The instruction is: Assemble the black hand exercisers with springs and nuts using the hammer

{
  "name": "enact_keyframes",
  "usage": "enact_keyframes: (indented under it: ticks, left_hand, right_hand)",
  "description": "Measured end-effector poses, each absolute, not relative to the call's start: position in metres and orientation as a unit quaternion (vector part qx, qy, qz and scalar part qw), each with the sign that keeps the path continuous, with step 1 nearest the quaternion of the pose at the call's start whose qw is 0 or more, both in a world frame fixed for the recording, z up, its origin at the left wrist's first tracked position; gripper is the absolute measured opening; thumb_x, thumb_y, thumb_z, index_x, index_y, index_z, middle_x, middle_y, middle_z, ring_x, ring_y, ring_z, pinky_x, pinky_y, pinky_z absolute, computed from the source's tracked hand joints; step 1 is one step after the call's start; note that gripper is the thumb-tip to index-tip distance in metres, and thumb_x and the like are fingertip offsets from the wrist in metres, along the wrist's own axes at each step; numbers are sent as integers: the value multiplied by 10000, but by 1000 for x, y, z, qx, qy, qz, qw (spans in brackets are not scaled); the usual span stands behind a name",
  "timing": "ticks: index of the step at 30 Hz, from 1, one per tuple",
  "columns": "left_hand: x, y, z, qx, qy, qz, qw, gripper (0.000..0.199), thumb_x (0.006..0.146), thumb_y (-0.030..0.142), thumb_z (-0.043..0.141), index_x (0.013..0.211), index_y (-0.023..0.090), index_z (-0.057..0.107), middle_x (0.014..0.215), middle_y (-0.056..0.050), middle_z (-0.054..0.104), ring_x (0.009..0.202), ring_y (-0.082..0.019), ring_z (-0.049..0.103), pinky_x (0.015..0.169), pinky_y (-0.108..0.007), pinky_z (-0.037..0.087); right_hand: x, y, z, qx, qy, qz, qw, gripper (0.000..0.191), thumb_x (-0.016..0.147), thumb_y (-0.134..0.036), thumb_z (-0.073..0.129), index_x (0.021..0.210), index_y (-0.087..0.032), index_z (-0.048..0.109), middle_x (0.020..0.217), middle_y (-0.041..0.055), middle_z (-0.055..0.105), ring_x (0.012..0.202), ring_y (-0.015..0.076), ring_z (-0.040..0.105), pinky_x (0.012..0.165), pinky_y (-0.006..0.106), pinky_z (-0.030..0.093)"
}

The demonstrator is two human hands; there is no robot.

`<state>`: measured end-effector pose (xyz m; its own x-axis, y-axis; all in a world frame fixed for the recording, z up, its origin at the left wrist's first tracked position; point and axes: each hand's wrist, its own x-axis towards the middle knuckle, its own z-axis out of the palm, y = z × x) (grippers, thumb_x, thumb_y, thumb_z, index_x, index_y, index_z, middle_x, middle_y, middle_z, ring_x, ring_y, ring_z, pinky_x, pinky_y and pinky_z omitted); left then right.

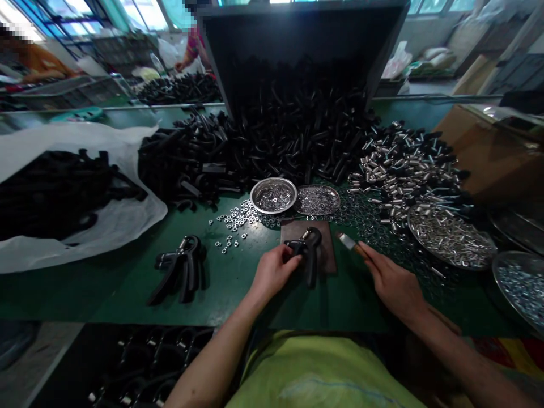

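My left hand [277, 269] is closed on a black hand grip strengthener [313, 255], which has a metal spring near its top. The strengthener rests on a flat brown metal plate [328, 243]. To the right, my right hand [393, 283] is wrapped round the wooden handle of a hammer [349, 242], its metal head pointing toward the plate but apart from it. Two or more black strengtheners [182, 272] lie bunched together on the green table, left of my left hand.
Behind the plate stand a round metal bowl [274, 180] and an oval tray [339, 198] of small parts. Nuts [242, 215] lie scattered nearby. Black handles [255, 136] pile up at the back; springs [395, 158] and trays of metal parts crowd the right, before a cardboard box [488, 147].
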<state>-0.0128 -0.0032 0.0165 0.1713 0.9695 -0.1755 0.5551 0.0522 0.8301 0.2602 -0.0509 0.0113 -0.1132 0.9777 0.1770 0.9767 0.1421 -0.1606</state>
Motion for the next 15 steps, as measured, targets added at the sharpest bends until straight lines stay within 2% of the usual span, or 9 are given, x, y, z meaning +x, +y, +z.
enact_keyframes:
  ticks: [3,6,9,11,13,15]
  left_hand:
    - [-25,-2,33,457,509,369,629,350,760,507,588,886,182,550,750,-14,606,613,-144,587,588,-277,476]
    - [-26,-5,36,368,466,377,711,440,669,531,687,884,178,535,743,-9,608,591,-138,603,579,-275,500]
    - [-17,-5,24,382,479,288,736,494,589,539,744,809,145,543,634,0,572,526,-140,593,478,-231,448]
    - [-13,-3,18,399,483,263,733,516,586,554,736,833,140,551,628,3,563,525,-146,596,458,-220,424]
    - [-20,0,19,427,501,272,702,496,621,561,702,852,146,557,653,-3,580,543,-147,597,482,-229,431]
    - [-39,4,28,476,553,281,623,451,656,564,656,823,154,567,664,-13,605,559,-154,590,515,-246,439]
  right_hand:
    - [283,-61,-2,-678,-728,-86,59,423,941,-336,347,1326,-229,486,877,79,674,755,210,616,656,321,468]
    - [296,-63,-10,-664,-739,-107,26,397,930,-337,377,1243,-184,567,855,102,653,817,246,570,698,356,435]
    - [297,-46,-5,-647,-754,-96,51,358,924,-334,390,1155,-177,614,981,120,640,925,260,532,760,373,424]
    - [293,-22,5,-638,-761,-87,81,354,925,-328,385,1145,-172,613,1038,125,623,970,258,516,805,380,418]
    - [291,11,15,-632,-764,-79,101,360,931,-310,367,1155,-156,603,1049,127,616,993,250,508,847,376,408]
    - [291,52,22,-643,-755,-73,102,357,934,-292,358,1152,-150,602,1043,124,617,1007,240,508,867,357,403]
